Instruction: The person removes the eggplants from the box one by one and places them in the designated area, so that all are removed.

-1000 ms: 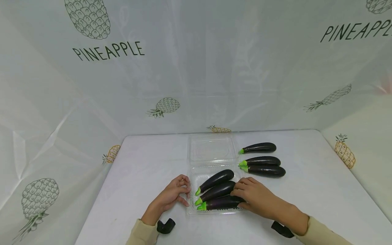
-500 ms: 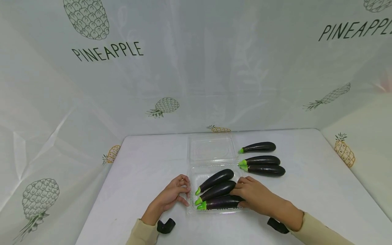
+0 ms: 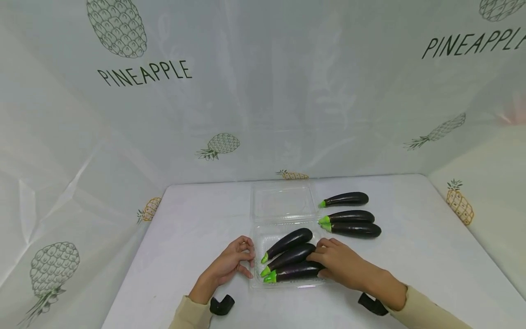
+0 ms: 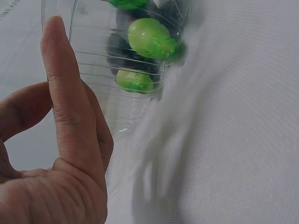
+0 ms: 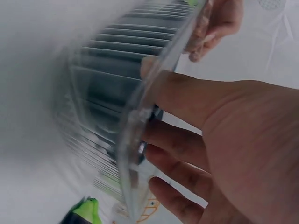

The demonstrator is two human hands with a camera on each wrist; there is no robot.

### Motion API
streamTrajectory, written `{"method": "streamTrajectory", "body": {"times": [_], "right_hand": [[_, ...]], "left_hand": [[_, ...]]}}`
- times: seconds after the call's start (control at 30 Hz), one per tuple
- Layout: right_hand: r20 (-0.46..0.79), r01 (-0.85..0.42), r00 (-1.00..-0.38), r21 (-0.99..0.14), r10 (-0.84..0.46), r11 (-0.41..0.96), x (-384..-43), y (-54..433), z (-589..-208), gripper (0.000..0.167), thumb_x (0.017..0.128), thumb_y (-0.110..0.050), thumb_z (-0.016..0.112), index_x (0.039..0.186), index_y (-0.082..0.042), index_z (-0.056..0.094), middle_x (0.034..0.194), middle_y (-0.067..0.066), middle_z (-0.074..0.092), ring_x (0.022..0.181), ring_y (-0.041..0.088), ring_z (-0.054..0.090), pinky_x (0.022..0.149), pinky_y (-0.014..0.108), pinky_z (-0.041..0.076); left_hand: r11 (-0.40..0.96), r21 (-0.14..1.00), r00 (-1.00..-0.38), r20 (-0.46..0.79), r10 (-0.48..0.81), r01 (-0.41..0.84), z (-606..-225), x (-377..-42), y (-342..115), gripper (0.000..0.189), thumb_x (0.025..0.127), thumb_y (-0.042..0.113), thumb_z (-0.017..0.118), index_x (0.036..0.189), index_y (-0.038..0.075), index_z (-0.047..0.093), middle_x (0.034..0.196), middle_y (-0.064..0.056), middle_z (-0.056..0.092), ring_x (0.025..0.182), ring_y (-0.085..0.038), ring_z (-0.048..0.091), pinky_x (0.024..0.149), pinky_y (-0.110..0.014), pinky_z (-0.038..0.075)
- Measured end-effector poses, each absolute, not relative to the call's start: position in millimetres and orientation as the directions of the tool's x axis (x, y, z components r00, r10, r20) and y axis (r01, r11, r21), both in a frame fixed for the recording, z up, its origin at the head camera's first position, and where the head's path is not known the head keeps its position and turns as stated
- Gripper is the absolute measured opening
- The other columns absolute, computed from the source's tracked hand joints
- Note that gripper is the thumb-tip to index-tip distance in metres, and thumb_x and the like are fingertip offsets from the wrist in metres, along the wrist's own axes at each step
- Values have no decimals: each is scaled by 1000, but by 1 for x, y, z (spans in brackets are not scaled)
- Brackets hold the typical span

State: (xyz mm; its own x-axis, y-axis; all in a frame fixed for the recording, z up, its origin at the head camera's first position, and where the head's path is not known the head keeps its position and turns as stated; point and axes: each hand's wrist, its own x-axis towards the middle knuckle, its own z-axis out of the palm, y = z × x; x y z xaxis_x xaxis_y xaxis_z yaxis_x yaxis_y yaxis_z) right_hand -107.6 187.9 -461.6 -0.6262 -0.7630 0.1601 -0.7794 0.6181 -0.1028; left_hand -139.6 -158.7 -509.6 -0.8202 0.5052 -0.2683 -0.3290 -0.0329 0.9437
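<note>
A hinged clear plastic container (image 3: 258, 237) lies open on the table with three dark eggplants in it, green stem ends to the left: a back eggplant (image 3: 289, 243), a middle eggplant (image 3: 293, 257) and a front eggplant (image 3: 296, 271). My right hand (image 3: 341, 265) reaches over the container's right wall and holds the front eggplant's rounded end, which its fingers hide. In the right wrist view, the thumb (image 5: 182, 93) lies at the clear rim. Beside the left wall, my left hand (image 3: 232, 260) touches the edge, its straight thumb (image 4: 67, 93) against the plastic in the left wrist view.
Three more eggplants lie right of the lid: one farther back (image 3: 347, 199), and a pair (image 3: 349, 216) side by side. The clear lid (image 3: 283, 201) lies flat behind the container. Black wrist pieces (image 3: 222, 305) show by both sleeves. A pineapple-print sheet (image 3: 263, 91) rises behind the table (image 3: 197, 219).
The right wrist and forearm have shifted slightly left, while the right fingers stay at the front eggplant. My left hand keeps its place at the container's edge. The head view tilts slightly.
</note>
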Motion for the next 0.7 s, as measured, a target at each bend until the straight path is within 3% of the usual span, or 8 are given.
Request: {"method": "streamTrajectory", "body": {"times": [0.27, 0.47, 0.7], "right_hand": [[263, -761, -643, -116, -719, 638, -105, 198, -446, 45, 75, -17, 95, 116, -17, 76, 105, -6, 70, 104, 17, 61, 91, 41, 59], [329, -729, -672, -134, -664, 671, -103, 211, -433, 50, 72, -12, 95, 118, -18, 76, 110, -7, 71, 108, 19, 62, 92, 49, 60], [452, -717, -645, -80, -616, 692, -104, 233, -427, 56, 66, -11, 98, 118, -15, 76, 112, -6, 73, 109, 20, 63, 87, 45, 61]], "left_hand": [[-46, 946, -819, -251, 517, -320, -511, -139, -159, 24, 100, -3, 56, 119, 3, 42, 97, -3, 53, 79, -14, 59, 59, -29, 64], [-53, 943, -817, -257, 517, -330, -511, -140, -159, 27, 98, -4, 56, 118, 5, 42, 97, -1, 51, 80, -13, 59, 58, -29, 64], [-60, 943, -817, -249, 520, -326, -511, -140, -159, 29, 97, -5, 55, 120, 1, 40, 97, 0, 51, 80, -14, 58, 57, -29, 64]]}}
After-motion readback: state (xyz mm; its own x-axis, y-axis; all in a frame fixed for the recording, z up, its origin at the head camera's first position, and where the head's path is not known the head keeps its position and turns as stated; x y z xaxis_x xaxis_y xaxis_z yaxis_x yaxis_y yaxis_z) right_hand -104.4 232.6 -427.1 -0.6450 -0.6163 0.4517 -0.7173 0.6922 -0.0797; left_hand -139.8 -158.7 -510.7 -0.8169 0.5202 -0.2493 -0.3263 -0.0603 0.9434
